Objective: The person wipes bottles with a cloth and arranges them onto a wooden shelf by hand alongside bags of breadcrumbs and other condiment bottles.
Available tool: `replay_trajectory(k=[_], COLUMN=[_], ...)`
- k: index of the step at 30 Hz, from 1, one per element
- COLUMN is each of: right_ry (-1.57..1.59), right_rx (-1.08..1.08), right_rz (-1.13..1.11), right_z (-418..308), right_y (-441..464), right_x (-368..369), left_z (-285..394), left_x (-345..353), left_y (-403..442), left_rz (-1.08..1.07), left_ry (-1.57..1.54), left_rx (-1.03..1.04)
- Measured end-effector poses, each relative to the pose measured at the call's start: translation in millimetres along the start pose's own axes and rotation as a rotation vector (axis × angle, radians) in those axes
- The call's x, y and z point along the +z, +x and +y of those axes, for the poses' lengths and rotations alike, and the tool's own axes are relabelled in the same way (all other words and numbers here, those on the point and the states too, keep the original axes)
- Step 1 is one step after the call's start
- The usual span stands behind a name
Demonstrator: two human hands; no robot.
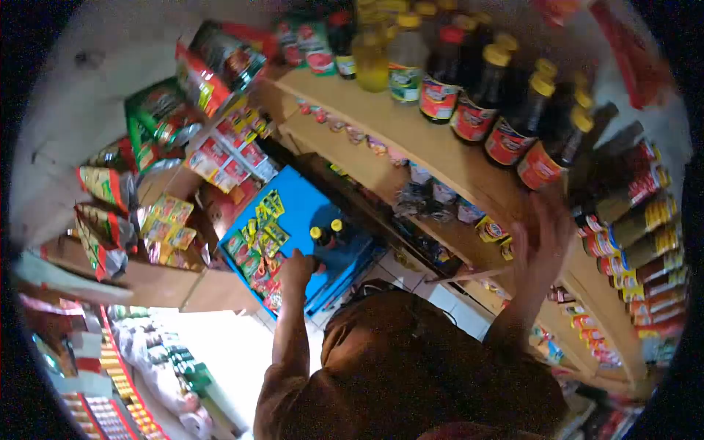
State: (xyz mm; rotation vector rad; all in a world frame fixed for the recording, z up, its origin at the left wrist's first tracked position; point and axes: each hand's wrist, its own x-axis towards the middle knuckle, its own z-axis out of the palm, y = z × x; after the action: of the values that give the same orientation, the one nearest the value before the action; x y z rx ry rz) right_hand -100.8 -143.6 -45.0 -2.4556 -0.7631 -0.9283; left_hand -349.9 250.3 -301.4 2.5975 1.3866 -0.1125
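Observation:
My left hand [296,269] is closed at the top of a small dark bottle [320,266] over the blue table; my fingers hide its cap. Beside it on the table stand two dark bottles with yellow caps, one nearer [322,236] and one farther [337,226]. My right hand [541,231] is raised at the shelf edge, blurred, with its fingers apart and nothing visible in them. Just above it stands a dark sauce bottle [541,170] with an orange-red label; whether my fingertips touch the bottle or the shelf I cannot tell.
The blue table [293,192] also bears yellow and red sachets [257,249]. On the wooden shelf [374,110] several sauce bottles stand in a row, with small packets on the tiers below. Hanging snack bags [103,187] line the left, and more bottles [638,257] stand at right.

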Motion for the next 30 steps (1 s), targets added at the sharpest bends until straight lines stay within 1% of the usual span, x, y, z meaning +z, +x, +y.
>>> replay_trajectory(k=[3, 5, 6, 7, 8, 9, 11, 12, 14, 15, 17, 20, 21, 23, 25, 28, 29, 30], right_ry=[-0.021, -0.018, 0.008, 0.033, -0.022, 0.012, 0.090, 0.142, 0.250, 0.285, 0.351, 0.368, 0.378, 0.397, 0.394, 0.358, 0.344, 0.260], right_rx=[0.065, 0.036, 0.030, 0.018, 0.003, -0.015, -0.065, -0.092, -0.156, -0.177, -0.225, -0.299, -0.296, -0.287, -0.283, -0.266, -0.261, -0.244], right_rz=[0.001, 0.002, 0.018, 0.029, 0.035, 0.077, 0.159, 0.230, 0.375, 0.413, 0.484, 0.629, 0.594, 0.529, 0.538, 0.520, 0.508, 0.459], right_z=[-9.6, -7.9, -6.0, -3.3, 0.5, 1.0, 1.7, 6.3, 17.1, 24.6, 38.7, 42.9, 42.5, 40.1, 39.0, 35.9, 33.7, 30.2], right_y=[-3.2, -1.4, -3.1, -5.6, -7.8, -6.4, -4.7, -9.3, -25.0, -35.3, -53.8, -52.1, -51.1, -47.7, -44.2, -38.1, -38.7, -39.3], right_x=[-6.0, -10.1, -9.6, -8.6, -6.7, -9.1, -14.0, -14.1, -4.7, 0.7, 8.1, 11.2, 6.1, -4.0, -6.6, -11.2, -13.5, -23.2], left_z=[-25.5, -19.1, -30.0, -36.3, -20.2, -2.0, 28.9, 38.4, 53.2, 105.6, 162.0, 234.4, 258.5, 309.8, 348.3, 391.4, 403.6, 415.7], left_x=[14.8, -36.2, -48.4, -63.3, -102.5, -142.9, -186.9, -195.5, -215.4, -249.9, -274.2, -320.3, -329.0, -340.4, -349.2, -357.7, -357.3, -355.6], left_y=[8.3, -15.8, -20.6, -22.1, -37.6, -55.6, -66.5, -68.0, -78.6, -98.8, -117.2, -128.3, -129.3, -135.9, -148.7, -163.1, -165.1, -164.6], left_rz=[0.124, 0.224, 0.240, 0.249, 0.179, 0.103, 0.228, 0.294, 0.339, 0.422, 0.696, 0.623, 0.616, 0.624, 0.656, 0.569, 0.590, 0.617], left_ry=[0.036, -0.036, -0.102, -0.170, -0.388, -0.604, -0.772, -0.858, -0.798, -0.852, -0.780, -0.601, -0.545, -0.464, -0.391, -0.093, -0.055, -0.017], left_rx=[0.041, 0.220, 0.286, 0.347, 0.330, 0.302, 0.574, 0.707, 0.638, 0.783, 0.915, 1.276, 1.382, 1.508, 1.634, 1.588, 1.598, 1.605])
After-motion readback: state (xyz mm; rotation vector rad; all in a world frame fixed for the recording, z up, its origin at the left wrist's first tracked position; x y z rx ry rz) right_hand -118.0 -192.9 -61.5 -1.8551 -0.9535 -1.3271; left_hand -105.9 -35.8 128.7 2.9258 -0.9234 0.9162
